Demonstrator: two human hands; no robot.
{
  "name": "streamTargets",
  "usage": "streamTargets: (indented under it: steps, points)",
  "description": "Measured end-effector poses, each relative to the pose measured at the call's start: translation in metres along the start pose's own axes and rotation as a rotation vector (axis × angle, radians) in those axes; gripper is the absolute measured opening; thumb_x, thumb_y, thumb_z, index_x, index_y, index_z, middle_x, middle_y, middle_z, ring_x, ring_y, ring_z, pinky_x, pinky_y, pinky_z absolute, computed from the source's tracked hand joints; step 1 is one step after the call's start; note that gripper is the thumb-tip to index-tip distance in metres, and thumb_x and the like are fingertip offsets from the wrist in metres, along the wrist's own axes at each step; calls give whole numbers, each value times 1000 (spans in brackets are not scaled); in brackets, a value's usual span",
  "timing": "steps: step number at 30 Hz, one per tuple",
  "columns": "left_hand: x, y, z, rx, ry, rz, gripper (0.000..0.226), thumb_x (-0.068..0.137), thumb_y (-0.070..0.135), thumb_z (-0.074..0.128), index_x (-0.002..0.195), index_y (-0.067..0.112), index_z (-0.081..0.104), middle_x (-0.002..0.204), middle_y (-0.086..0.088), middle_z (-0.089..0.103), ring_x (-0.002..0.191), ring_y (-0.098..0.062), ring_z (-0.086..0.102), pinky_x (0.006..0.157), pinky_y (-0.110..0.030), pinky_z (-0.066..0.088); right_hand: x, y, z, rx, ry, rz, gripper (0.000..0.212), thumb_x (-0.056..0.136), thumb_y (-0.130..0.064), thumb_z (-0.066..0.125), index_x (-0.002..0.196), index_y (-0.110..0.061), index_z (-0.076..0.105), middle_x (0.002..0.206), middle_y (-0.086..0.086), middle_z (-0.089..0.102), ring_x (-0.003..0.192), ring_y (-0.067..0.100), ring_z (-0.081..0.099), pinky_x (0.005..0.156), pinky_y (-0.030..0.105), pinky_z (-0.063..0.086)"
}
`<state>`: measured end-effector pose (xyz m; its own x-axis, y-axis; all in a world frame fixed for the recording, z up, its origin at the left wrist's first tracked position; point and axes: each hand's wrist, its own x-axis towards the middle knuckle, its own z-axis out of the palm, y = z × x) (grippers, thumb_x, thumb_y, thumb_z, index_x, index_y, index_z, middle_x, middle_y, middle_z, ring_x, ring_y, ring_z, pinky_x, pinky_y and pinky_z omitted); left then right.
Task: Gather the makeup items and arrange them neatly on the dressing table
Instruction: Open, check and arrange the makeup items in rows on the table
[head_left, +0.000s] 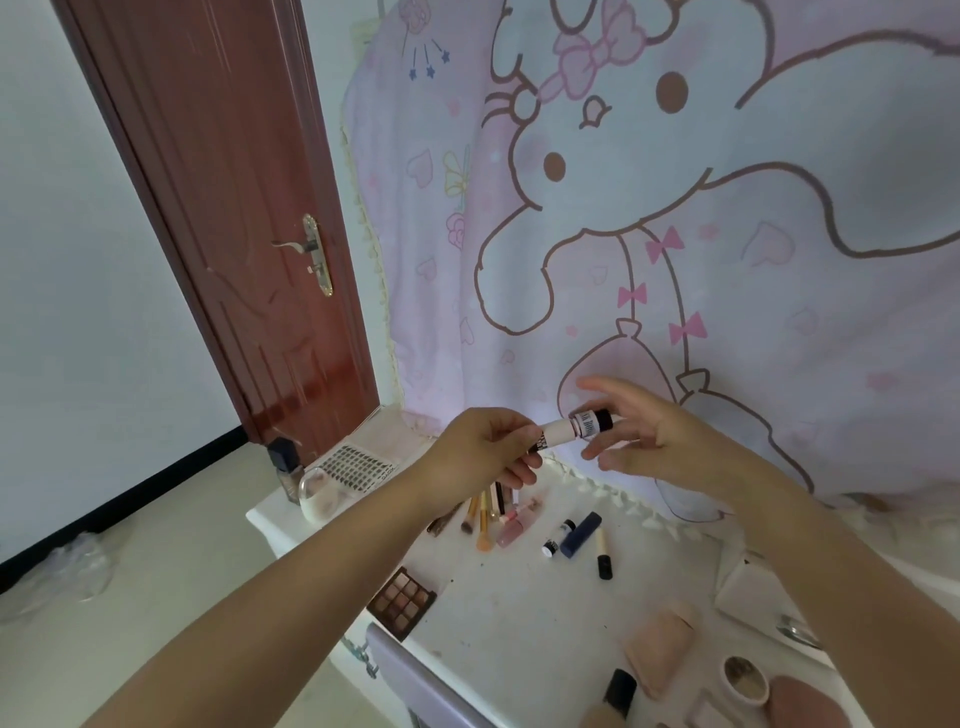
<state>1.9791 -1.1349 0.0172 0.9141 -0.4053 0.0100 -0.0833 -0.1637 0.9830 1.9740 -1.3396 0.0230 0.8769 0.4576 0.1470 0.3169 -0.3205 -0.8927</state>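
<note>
Both hands hold one makeup tube above the dressing table (498, 613).
The left hand (480, 452) curls around the pale tube (563, 430); the right hand (644, 434) pinches its dark cap end. Best to lower it flat beside the dark blue tube (581, 534), parallel with the brushes (480, 512), without knocking them.

Palette (402, 596) at worktop (519, 618) left edge, brushes (480, 514) behind it (tubes (574, 535) to their right); lash tray (358, 466) far left w/ bottle (285, 467).
</note>
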Motion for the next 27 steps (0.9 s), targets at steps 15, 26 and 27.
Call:
streamTargets:
  steps: [15,26,27]
  points:
    - [2,-7,1,-25,17,-53,23,93,8,44,79,12,61,61,1,62,48,-3,61,52,-14,52,6,5,6,-41,119,20,23,89,-3,50,86,-23,61,69,-6,61,54,0,58,60,19,50]
    - [38,-52,45,84,-559,-306,19,90,1,47,90,16,59,81,1,63,66,-3,63,68,-16,53,-37,42,-6,-48,208,182,44,81,14,53,84,-29,65,99,1,66,83,3,62,80,12,50]
    - [44,-60,51,77,-579,-328,19,90,0,47,89,16,58,81,0,63,65,-3,64,67,-16,53,-43,48,-6,-4,254,216,44,82,14,51,87,-28,65,100,-7,64,84,0,62,81,11,50]
